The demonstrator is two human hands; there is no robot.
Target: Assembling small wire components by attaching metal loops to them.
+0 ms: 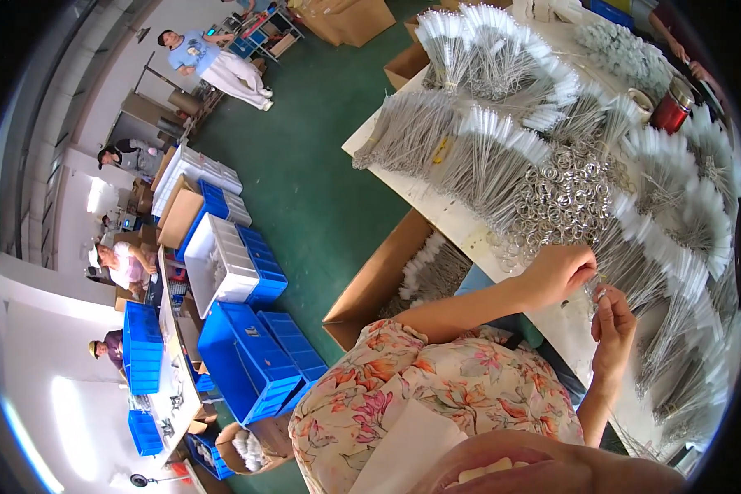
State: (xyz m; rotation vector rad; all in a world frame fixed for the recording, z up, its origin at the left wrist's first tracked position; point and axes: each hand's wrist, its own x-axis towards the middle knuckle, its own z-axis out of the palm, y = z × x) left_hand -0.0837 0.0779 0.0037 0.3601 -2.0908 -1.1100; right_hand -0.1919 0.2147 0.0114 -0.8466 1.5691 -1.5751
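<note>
Both my hands meet over the near edge of a white table [477,243], in front of a heap of shiny metal rings [564,193]. My left hand [558,273] is closed, its fingers curled in toward the right one. With thumb and fingertips pressed together, my right hand [614,325] pinches something small. A bit of shiny metal shows between the hands, too small to make out. Bundles of thin wire brushes [502,144] with white tips lie around the rings, and more brushes [667,305] spread beside my right hand.
An open cardboard box [362,284] holding more brushes stands by the table's left edge. A red flask [673,105] is on the table's far side, near another person's hand [700,72]. Blue bins [243,358] and a white bin [216,262] stand left; several people work beyond.
</note>
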